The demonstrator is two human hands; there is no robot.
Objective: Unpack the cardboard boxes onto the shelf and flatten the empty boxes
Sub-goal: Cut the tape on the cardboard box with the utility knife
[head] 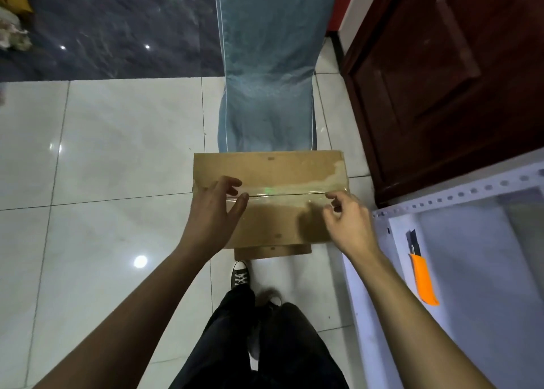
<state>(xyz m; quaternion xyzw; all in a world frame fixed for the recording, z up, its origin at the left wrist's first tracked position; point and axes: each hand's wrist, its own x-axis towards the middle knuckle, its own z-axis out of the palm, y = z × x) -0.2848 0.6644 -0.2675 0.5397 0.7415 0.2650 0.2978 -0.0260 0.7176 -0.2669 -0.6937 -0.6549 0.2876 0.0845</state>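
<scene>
A brown cardboard box (273, 168) sits closed on the white tiled floor in front of my feet. Clear tape (282, 193) runs along its centre seam. My left hand (215, 212) rests on the left part of the lid, fingers spread, thumb and forefinger either side of the seam. At the seam's right end my right hand (350, 221) has its fingers curled, and thumb and forefinger pinch at the tape. A white metal shelf (382, 271) stands to the right of the box.
An orange utility knife (422, 276) lies on the shelf. A flat piece of cardboard (273, 251) sticks out under the box's near edge. A blue fabric-covered object (265, 64) stands behind the box, a dark wooden door (441, 79) at the right. My shoe (240, 275) is just below the box.
</scene>
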